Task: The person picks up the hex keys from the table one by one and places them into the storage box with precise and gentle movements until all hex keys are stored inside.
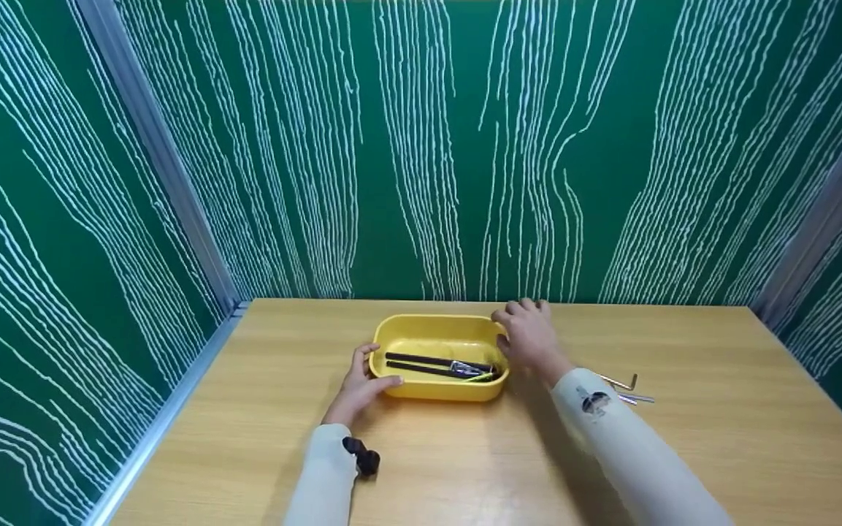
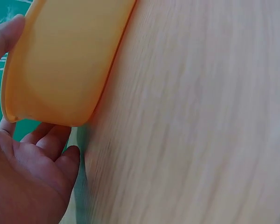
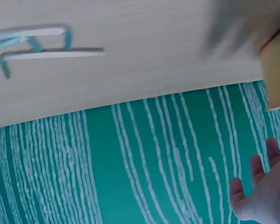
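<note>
White-streaked green walls [image 1: 421, 146] edge the wooden table [image 1: 450, 467]; the left hand [image 1: 355, 389] grips a yellow tub [image 1: 442, 391], the right hand's [image 1: 530, 334] hold unclear.

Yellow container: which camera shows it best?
The head view: the yellow container is nearly all in sight there, inside included. The left wrist view shows part of its outside, cut off at the top; the right wrist view, only a bit at the right edge.

- Bin [image 1: 442, 392] I hold: plain yellow.
- Two long rods [image 1: 419, 359] inside it: black.
- Table [image 1: 450, 467] before me: light brown, wood-grained.
- Wall [image 1: 366, 146] I face: green, with wavy white lines running down.
- My sleeves [image 1: 326, 475]: plain off-white.
- L-shaped keys [image 3: 56, 54]: silvery.
</note>
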`<move>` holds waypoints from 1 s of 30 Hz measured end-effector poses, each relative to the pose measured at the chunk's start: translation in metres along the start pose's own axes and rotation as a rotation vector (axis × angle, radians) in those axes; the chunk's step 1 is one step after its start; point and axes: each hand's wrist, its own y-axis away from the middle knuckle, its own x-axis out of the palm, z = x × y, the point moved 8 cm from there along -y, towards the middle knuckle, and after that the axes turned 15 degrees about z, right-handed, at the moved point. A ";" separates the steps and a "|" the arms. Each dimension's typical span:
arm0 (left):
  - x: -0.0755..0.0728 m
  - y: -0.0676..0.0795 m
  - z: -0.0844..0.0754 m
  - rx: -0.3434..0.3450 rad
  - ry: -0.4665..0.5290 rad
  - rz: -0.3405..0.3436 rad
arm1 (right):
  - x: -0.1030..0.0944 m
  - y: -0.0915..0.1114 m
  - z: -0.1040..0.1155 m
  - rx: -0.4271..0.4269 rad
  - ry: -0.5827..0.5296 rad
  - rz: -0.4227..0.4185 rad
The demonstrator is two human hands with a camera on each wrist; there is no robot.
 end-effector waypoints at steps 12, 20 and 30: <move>-0.001 0.000 0.002 0.019 -0.018 0.006 | -0.008 0.022 -0.058 0.147 -0.065 0.109; 0.002 -0.002 0.002 0.024 -0.013 0.031 | -0.011 0.037 -0.086 0.206 -0.151 0.149; 0.000 -0.001 -0.001 0.052 -0.018 0.020 | -0.013 0.052 -0.107 0.222 -0.197 0.133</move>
